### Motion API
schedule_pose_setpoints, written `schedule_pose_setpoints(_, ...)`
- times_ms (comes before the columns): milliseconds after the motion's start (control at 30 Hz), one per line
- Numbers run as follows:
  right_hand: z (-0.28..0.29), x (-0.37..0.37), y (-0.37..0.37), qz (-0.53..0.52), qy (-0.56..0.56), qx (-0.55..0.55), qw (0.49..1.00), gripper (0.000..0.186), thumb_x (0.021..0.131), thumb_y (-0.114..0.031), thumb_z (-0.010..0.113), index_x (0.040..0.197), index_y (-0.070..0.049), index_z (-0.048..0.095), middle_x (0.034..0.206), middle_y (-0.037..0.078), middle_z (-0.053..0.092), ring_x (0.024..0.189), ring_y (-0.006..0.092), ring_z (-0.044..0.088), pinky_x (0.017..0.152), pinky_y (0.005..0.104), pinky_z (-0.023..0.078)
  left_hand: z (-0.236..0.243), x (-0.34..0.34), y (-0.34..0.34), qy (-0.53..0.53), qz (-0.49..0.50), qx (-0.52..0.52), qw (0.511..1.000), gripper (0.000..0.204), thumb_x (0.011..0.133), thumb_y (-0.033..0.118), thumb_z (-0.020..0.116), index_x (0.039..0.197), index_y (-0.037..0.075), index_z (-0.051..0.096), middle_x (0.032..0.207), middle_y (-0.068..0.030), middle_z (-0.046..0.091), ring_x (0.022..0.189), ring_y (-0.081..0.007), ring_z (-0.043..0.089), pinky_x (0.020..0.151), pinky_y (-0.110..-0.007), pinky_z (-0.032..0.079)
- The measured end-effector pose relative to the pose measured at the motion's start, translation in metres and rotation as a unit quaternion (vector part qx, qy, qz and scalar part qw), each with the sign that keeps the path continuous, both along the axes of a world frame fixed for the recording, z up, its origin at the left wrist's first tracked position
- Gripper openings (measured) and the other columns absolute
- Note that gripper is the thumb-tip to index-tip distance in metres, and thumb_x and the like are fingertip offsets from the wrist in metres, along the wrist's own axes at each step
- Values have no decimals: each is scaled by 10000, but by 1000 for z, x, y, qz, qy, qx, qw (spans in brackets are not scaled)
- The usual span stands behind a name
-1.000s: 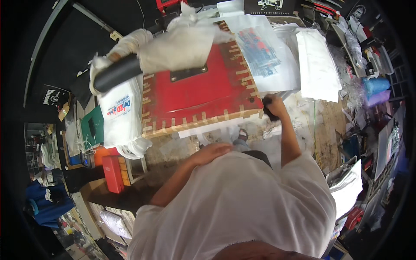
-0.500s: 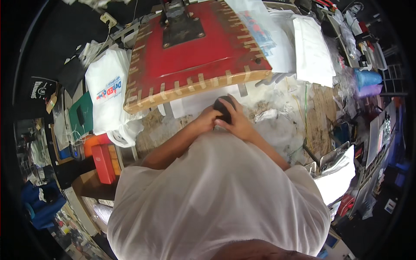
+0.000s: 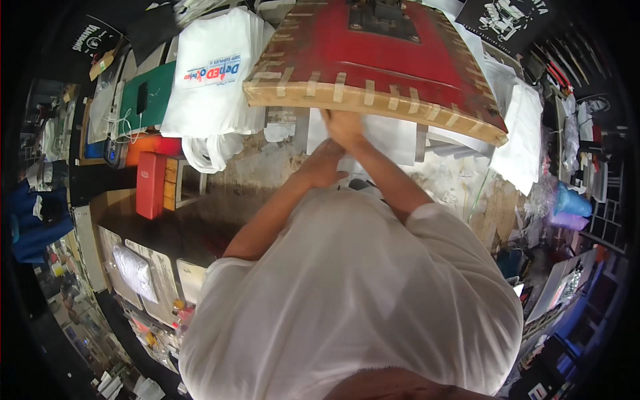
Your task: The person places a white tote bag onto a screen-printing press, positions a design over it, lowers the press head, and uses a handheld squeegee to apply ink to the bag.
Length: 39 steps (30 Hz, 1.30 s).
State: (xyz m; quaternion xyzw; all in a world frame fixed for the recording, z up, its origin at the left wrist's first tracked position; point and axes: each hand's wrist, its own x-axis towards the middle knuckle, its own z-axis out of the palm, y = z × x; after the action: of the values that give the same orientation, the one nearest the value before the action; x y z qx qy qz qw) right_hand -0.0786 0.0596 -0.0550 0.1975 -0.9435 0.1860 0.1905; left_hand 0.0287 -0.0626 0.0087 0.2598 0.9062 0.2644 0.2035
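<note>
A screen-printing frame (image 3: 373,67) with a red face and a taped tan border hangs tilted over the worktable. My right hand (image 3: 345,127) reaches under its near edge, above a white sheet (image 3: 397,137); the frame hides its fingertips. Just nearer to me, my left hand (image 3: 325,163) lies beside the right wrist, thumb spread away from the fingers and nothing visible in it. A dark object (image 3: 360,183) shows partly between my arms, against my white shirt; its kind cannot be made out.
A stack of printed white bags (image 3: 217,73) lies left of the frame, by a green board (image 3: 150,100) with a phone. A red box (image 3: 151,185) stands nearer on the left. White bags (image 3: 523,137) and a blue roll (image 3: 571,200) are at the right.
The dark rounded object that both hands held has left them. My right hand has moved forward under the frame's edge. The view has shifted, so the frame appears farther right and higher.
</note>
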Motion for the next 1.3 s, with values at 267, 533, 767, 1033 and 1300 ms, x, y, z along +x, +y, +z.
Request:
schedule_pose_setpoints(267, 29, -22, 140, -76, 0, -27, 997, 310, 904, -209, 616, 1174, -72, 684, 1141, 225, 670, 1101, 418, 604, 958, 557, 450, -1, -5, -7, -112, 13, -10, 994, 793, 877, 440, 688, 1478, 2, 412, 1607, -235, 245, 1510, -360, 187, 1223, -414, 233)
schedule_pose_setpoints(533, 29, -6, 127, -62, -58, -15, 996, 413, 851, -234, 716, 1217, -66, 626, 1221, 257, 610, 1100, 435, 594, 893, 490, 507, 0, -6, -12, -132, 24, 17, 991, 824, 889, 459, 669, 1497, -9, 369, 1613, -233, 231, 1504, -367, 215, 1225, -442, 217)
schedule_pose_setpoints(767, 39, -79, 159, -114, -22, 46, 992, 350, 841, -180, 704, 1176, -86, 669, 1262, 203, 610, 1149, 419, 573, 918, 494, 495, 19, -1, 5, -89, 80, -149, 982, 969, 841, 585, 666, 1570, 94, 256, 1641, -204, 172, 1498, -366, 240, 1200, -579, 206)
schedule_pose_setpoints(1033, 26, -8, 75, 37, -39, -26, 998, 300, 811, -158, 710, 1110, -148, 690, 1114, 186, 621, 1030, 400, 591, 903, 490, 522, 14, -11, -10, -101, 104, -145, 979, 960, 838, 613, 648, 1560, 98, 279, 1623, -201, 235, 1415, -375, 406, 1163, -623, 254)
schedule_pose_setpoints(1300, 49, -82, 26, 39, -130, 64, 989, 251, 817, -184, 716, 1063, -142, 727, 1118, 191, 631, 1029, 381, 593, 917, 459, 517, 21, -17, -13, -115, 114, -170, 972, 878, 858, 584, 639, 1502, 59, 358, 1599, -146, 322, 1396, -354, 435, 1164, -622, 249)
